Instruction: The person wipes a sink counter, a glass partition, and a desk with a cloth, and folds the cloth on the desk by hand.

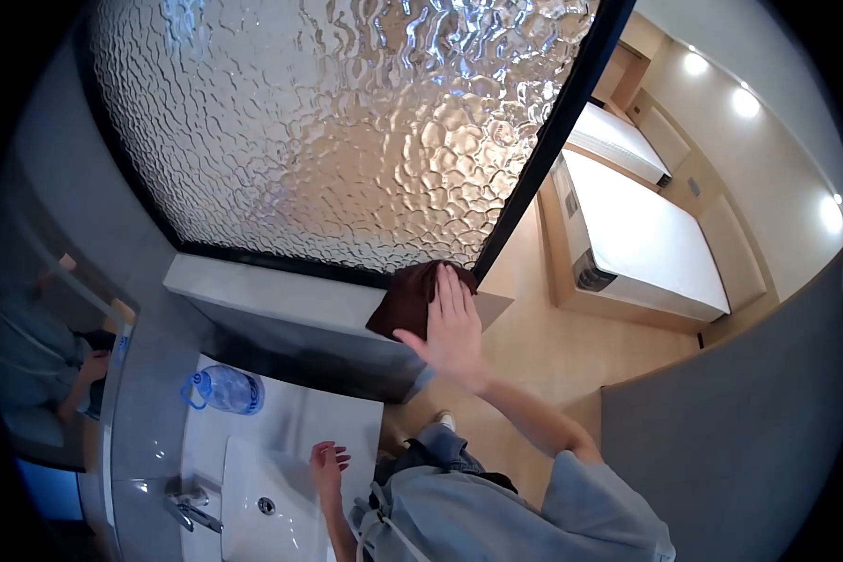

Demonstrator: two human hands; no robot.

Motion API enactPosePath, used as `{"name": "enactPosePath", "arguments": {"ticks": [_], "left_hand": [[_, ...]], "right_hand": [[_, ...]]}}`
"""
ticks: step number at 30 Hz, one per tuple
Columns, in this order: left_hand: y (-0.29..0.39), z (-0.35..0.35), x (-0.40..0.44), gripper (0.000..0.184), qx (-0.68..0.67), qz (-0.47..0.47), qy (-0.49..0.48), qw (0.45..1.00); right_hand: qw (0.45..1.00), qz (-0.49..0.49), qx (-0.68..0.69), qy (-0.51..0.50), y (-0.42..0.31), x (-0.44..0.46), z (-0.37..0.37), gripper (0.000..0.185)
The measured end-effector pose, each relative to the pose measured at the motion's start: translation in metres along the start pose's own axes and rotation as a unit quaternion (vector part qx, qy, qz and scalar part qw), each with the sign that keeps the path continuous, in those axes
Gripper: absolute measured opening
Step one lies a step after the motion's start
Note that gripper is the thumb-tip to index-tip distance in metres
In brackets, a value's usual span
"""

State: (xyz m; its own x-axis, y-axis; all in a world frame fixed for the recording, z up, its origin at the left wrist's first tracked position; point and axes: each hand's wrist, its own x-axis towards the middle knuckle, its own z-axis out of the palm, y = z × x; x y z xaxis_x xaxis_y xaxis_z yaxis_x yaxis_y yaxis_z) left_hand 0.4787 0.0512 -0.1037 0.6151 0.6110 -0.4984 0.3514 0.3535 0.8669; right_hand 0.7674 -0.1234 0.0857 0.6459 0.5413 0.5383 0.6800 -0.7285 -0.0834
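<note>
My right hand (453, 328) lies flat on a dark brown cloth (403, 302), its fingers stretched out and its thumb apart. The cloth is bunched against the black lower frame of the textured glass panel (347, 140), near its right corner. Part of it drapes over the white ledge (281, 292) below. Above the edge of the white washbasin (244, 468), my left hand (328, 464) hangs with nothing in it, its fingers loosely bent and slightly apart.
A large clear plastic bottle (229, 390) with a blue handle lies on the counter left of my left hand. A chrome faucet (193, 510) stands at the basin. A mirror (42, 347) is at far left. Beyond the glass, beds with white mattresses (642, 225) stand on a wood floor.
</note>
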Motion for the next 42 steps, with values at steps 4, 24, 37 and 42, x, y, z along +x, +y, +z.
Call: {"name": "enactPosePath", "arguments": {"ticks": [4, 24, 37, 42], "left_hand": [[-0.006, -0.004, -0.001, 0.019, 0.009, -0.002, -0.010, 1.000], [-0.015, -0.008, -0.013, 0.019, -0.018, -0.008, 0.014, 1.000], [0.069, 0.070, -0.017, 0.015, -0.017, 0.134, -0.055, 0.989], [0.154, 0.133, -0.039, 0.014, -0.008, 0.213, -0.079, 0.974]], "right_hand": [[0.994, -0.010, -0.045, 0.095, 0.008, 0.025, 0.011, 0.079], [0.850, -0.166, 0.132, 0.481, 0.018, 0.243, -0.221, 0.016], [0.631, 0.089, 0.654, 0.408, 0.133, 0.089, -0.141, 0.026], [0.790, 0.071, 0.594, 0.133, 0.183, 0.116, -0.032, 0.021]]}}
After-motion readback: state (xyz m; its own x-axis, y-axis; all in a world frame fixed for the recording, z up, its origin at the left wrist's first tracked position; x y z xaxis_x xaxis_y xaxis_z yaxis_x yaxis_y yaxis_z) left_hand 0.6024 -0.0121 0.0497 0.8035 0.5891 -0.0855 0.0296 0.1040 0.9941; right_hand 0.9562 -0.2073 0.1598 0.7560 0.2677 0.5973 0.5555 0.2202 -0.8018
